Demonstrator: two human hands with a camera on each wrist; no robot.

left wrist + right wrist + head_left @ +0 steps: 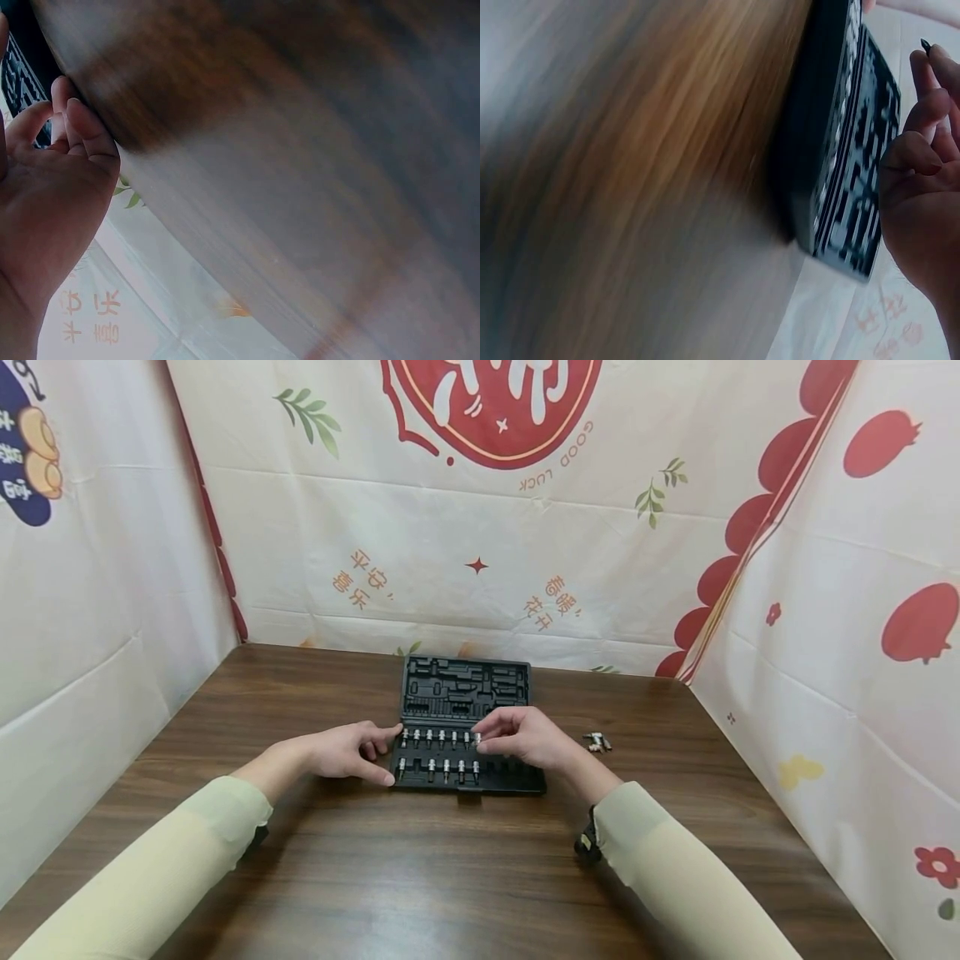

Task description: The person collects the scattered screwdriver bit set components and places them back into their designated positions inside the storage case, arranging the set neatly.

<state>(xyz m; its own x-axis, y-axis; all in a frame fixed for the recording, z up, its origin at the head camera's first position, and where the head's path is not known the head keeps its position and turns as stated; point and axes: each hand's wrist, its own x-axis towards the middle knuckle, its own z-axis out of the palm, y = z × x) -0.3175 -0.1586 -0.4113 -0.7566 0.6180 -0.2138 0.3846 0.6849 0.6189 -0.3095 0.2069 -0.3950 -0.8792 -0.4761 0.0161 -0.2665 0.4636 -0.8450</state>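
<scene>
A black socket-bit case [468,783] lies unfolded on the table, its lid leaning up at the back. Two rows of silver-and-black bit sockets [446,768] stand in the lower half. My right hand [531,739] is over the right part of the case, pinching a bit socket [477,740] between thumb and fingers; its dark tip [926,46] pokes out of the pinch in the right wrist view. At the case's left side, my left hand [347,752] rests thumb and forefinger, spread apart, against the edge. The left wrist view shows this hand [56,187] beside the case.
Several loose bit sockets [597,742] lie on the brown wooden table [420,868] to the right of the case, past my right hand. Printed cloth [480,527] hangs behind the table and along both sides. A dark wrist device [588,841] is at my right cuff.
</scene>
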